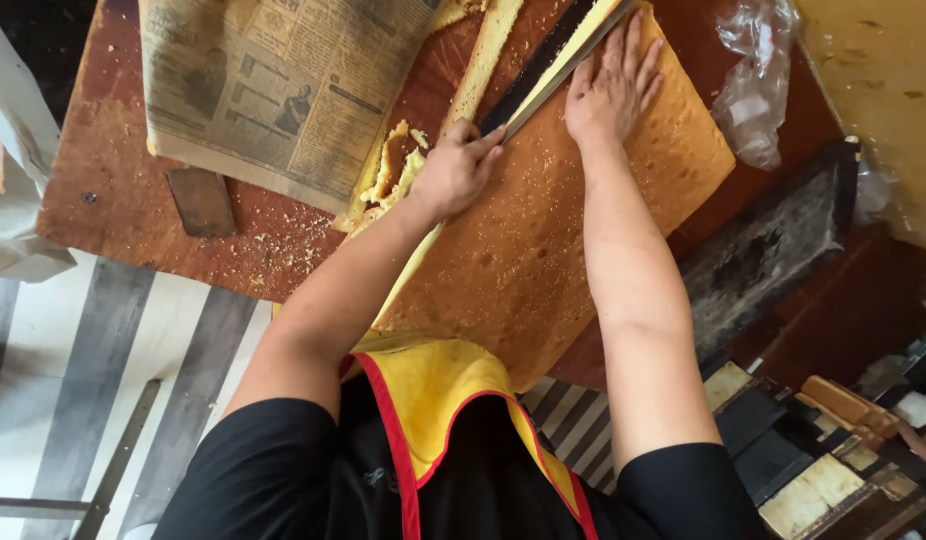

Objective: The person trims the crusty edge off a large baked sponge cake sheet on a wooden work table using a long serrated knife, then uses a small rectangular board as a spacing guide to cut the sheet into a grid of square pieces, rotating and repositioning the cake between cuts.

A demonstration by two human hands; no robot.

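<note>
Yellow apron (433,385) lowest in view, both arms reach up over the big brown sponge slab (543,240) on the tabletop (113,190). Left hand (458,170) — grip pinched on the long knife (553,60) — sits nearer. Right hand (613,85) lies spread flat on the slab just right of the blade, whose long axis runs diagonally up-right along the slab's left edge.

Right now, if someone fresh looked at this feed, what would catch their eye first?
The big golden-brown sponge cake slab filling the middle of the reddish table. The right hand lies flat on it near the top, while the left hand presses a long dark knife along the cake's left edge, beside trimmed strips and crumbs. A newspaper lies at upper left, crumpled plastic at upper right.
</note>
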